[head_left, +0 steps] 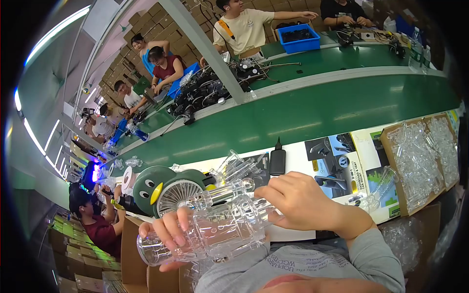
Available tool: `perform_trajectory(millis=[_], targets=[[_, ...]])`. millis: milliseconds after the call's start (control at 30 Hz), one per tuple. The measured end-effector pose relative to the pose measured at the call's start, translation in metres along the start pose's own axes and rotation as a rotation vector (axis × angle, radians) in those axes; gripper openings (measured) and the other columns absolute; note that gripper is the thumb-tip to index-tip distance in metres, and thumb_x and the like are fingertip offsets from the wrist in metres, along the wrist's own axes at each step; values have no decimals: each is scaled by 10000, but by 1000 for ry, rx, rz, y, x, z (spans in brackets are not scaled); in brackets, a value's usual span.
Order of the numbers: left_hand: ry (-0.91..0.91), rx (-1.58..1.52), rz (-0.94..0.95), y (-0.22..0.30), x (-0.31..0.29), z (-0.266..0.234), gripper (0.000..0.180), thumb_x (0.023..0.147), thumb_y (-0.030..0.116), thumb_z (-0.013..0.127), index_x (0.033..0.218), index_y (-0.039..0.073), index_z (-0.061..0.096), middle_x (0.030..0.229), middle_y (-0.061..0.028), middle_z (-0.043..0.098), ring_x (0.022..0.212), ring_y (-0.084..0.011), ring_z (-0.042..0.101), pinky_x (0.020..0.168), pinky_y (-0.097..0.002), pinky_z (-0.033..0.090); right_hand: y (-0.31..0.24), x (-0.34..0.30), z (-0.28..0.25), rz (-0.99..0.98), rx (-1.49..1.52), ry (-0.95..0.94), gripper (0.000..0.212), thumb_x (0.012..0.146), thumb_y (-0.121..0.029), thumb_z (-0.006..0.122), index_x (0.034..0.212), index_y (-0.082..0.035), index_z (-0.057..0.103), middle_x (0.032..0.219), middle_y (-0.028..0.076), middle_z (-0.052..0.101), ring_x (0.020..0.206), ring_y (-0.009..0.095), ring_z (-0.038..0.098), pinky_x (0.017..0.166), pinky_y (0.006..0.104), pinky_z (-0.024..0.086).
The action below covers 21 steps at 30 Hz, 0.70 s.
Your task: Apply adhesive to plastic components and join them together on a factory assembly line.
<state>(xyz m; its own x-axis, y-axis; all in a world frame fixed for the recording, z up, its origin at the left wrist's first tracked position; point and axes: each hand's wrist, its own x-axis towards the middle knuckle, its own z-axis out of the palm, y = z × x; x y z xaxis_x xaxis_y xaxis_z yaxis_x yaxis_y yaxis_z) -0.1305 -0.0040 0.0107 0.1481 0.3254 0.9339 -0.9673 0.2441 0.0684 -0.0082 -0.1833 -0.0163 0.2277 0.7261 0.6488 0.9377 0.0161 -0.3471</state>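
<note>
Left hand (168,229) wrapped round the left part of one clear plastic piece (227,229), fingers curled and slightly apart. Right hand (303,202) gripped the piece's right end, fingers bent together, back of hand up; thumb's exact contact could not be told. Right elbow bent, grey sleeve (376,259) to the near right. Piece tilted, held between both hands before the chest, at the near edge of the white table (295,158). Just beyond: one green penguin fan (171,185) on the left, one black bottle (277,161) farther right. Right: open cardboard box (392,168), clear parts too many to count. Far right: one blue bin (299,43), two drink bottles (416,51).
</note>
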Motion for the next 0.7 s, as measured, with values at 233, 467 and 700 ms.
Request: perform_trajectory(millis=[233, 467, 700], targets=[[104, 114, 26, 0, -2, 9, 665, 742, 396, 712, 1211, 76, 366, 795, -2, 506, 720, -130, 504, 718, -300, 362, -2, 0, 10, 38, -8, 91, 366, 563, -118, 696, 911, -87, 587, 713, 21, 518, 657, 193, 557, 599, 316, 442], [-75, 85, 86, 1, -4, 5, 623, 751, 370, 719, 1167, 96, 346, 716, -6, 519, 638, -136, 512, 671, -306, 396, 1, 0, 4, 44, 84, -50, 335, 582, -99, 669, 904, -102, 574, 729, 30, 521, 701, 211, 578, 636, 335, 449], [107, 231, 86, 1, -9, 23, 671, 752, 429, 704, 1186, 79, 331, 768, -27, 500, 676, -149, 490, 692, -320, 376, 0, 0, 9, 90, 123, -43, 338, 578, -89, 660, 903, -97, 572, 747, 30, 540, 706, 220, 576, 664, 341, 450]])
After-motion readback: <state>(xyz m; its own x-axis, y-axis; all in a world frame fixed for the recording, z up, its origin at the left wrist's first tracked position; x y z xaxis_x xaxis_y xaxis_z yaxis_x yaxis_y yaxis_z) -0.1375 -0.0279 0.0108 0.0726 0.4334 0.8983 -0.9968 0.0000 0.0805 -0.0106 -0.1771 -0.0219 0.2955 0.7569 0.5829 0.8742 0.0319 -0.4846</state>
